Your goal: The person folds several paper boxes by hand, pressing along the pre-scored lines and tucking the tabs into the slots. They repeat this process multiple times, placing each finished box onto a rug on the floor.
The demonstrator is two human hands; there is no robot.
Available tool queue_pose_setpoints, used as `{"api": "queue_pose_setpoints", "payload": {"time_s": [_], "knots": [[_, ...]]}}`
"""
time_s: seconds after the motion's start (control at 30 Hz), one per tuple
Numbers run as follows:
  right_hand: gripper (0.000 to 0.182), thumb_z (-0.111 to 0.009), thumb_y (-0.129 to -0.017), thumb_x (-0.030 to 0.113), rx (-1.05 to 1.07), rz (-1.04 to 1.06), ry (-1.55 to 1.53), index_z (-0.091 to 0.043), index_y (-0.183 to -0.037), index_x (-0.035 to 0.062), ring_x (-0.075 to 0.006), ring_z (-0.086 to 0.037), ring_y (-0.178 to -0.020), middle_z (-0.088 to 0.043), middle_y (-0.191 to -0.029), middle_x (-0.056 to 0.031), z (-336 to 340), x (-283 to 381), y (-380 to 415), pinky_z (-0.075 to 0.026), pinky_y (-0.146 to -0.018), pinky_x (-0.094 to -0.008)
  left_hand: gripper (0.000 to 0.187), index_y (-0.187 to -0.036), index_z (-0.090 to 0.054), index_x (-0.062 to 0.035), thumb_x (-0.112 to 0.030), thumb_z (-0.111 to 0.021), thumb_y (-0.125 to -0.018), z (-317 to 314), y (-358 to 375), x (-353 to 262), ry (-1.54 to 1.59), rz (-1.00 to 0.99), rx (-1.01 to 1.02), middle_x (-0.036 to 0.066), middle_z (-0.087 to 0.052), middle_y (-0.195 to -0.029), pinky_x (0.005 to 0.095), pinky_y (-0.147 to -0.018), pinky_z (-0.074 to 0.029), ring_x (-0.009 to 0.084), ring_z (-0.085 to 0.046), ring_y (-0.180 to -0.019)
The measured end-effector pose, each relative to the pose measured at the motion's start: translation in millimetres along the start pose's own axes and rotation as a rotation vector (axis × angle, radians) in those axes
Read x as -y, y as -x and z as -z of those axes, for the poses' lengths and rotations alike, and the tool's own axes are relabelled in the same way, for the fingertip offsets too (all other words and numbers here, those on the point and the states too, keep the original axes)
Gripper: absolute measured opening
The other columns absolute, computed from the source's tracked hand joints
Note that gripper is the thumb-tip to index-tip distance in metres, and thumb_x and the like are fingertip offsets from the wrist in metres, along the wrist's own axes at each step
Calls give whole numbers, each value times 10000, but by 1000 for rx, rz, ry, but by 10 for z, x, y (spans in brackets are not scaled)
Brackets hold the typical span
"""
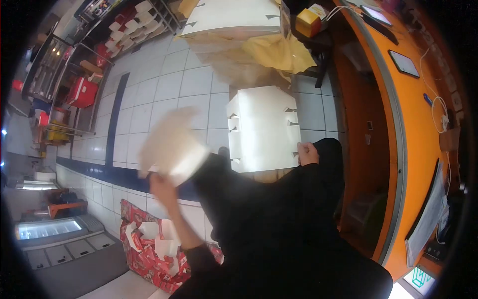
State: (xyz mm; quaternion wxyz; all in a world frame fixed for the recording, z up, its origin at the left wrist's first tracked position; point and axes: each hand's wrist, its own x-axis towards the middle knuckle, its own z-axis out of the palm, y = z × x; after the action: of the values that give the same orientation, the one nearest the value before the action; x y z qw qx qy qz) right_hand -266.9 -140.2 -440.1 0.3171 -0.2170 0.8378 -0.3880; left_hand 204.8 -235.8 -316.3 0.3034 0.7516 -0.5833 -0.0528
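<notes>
My left hand [162, 185] is closed on the lower edge of a cardboard box blank [174, 144], tilted out to my left and smeared by motion. Its white side and paler brown side both show. In front of my lap lies another flat white box blank [263, 127] with slotted tabs along both sides. My right hand [307, 153] pinches the near right edge of that blank between thumb and fingers. Beyond it, a stack of white blanks [234, 17] rests on torn brown wrapping paper [279, 52].
To my left, a red patterned container [127, 212] holds folded boxes [167, 244]. An orange counter [386, 94] with a phone [404, 64] and cables runs along my right. Metal racks [87, 60] with a red cooler box [82, 92] stand far left, over a tiled floor [142, 109].
</notes>
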Motion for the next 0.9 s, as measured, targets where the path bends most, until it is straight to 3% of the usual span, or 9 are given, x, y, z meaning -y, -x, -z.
{"api": "queue_pose_setpoints", "payload": {"time_s": [0.1, 0.23, 0.33, 0.43, 0.47, 0.5, 0.6, 0.73, 0.9], "knots": [[343, -712, -888, 365, -30, -14, 12, -659, -974, 37, -305, -689, -797, -695, -814, -138, -11, 76, 20, -535, -763, -402, 393, -1125, -633, 84, -230, -576, -895, 953, 244, 1157, -328, 169, -267, 300, -660, -1115, 511, -920, -471, 442, -634, -1030], [343, -729, -866, 310, -111, 105, 169, -627, -1083, 64, -337, -659, -952, -677, -1019, -153, -32, 137, 49, -520, -831, -432, 709, -1270, -616, 37, -586, -496, -952, 1860, 940, 1708, -747, 959, 125, 274, -671, -1167, 478, -977, -501, 402, -645, -1122], [421, -728, -861, 310, -188, 156, 363, -618, -1184, 64, -365, -607, -1107, -627, -1178, -185, -42, 216, 121, -505, -924, -452, 618, -1164, -662, 9, -553, -491, -974, 1579, 1192, 1779, -971, 879, 28, 248, -675, -1161, 500, -918, -528, 394, -656, -1095], [532, -730, -852, 312, -114, 183, 499, -585, -1299, 63, -385, -573, -1167, -595, -1214, -205, -138, 87, 66, -493, -976, -466, 404, -1065, -635, -1, -383, -519, -1005, 795, 1063, 2107, -741, 52, 112, 212, -676, -1081, 474, -877, -528, 419, -658, -992], [532, -730, -852, 312, -117, 192, 506, -585, -1299, 63, -385, -573, -1167, -595, -1214, -205, -136, 90, 67, -493, -976, -466, 358, -1072, -650, 15, -315, -525, -1011, 513, 848, 1224, -340, 244, -16, 212, -672, -1059, 440, -865, -522, 409, -656, -939], [577, -732, -849, 315, -101, 181, 520, -563, -1344, 70, -390, -573, -1167, -591, -1217, -202, -132, 110, 86, -495, -977, -463, 333, -1165, -631, 39, -201, -584, -940, 224, 762, 859, -36, 23, -75, 213, -672, -1048, 462, -869, -497, 377, -644, -982], [627, -743, -840, 322, -107, 176, 514, -537, -1379, 76, -393, -580, -1158, -582, -1228, -197, -133, 105, 134, -499, -973, -462, 354, -1162, -642, 29, -269, -575, -982, -383, 479, -581, 104, 102, 221, 222, -670, -1152, 440, -972, -480, 381, -630, -1093], [614, -777, -819, 331, -131, 165, 451, -544, -1331, 85, -385, -594, -1133, -581, -1210, -189, -130, 159, 167, -504, -958, -467, 515, -1271, -590, 76, -317, -616, -938, -1504, 591, -864, 103, -247, 339, 263, -671, -1123, 458, -951, -496, 395, -645, -1075], [562, -805, -799, 283, -149, 149, 354, -569, -1282, 120, -367, -609, -1084, -604, -1147, -166, -130, 51, 76, -506, -913, -458, 516, -1292, -578, 67, -290, -625, -923, -1686, 787, -1197, 130, -129, 570, 274, -639, -1164, 475, -952, -492, 433, -617, -1090]]}}
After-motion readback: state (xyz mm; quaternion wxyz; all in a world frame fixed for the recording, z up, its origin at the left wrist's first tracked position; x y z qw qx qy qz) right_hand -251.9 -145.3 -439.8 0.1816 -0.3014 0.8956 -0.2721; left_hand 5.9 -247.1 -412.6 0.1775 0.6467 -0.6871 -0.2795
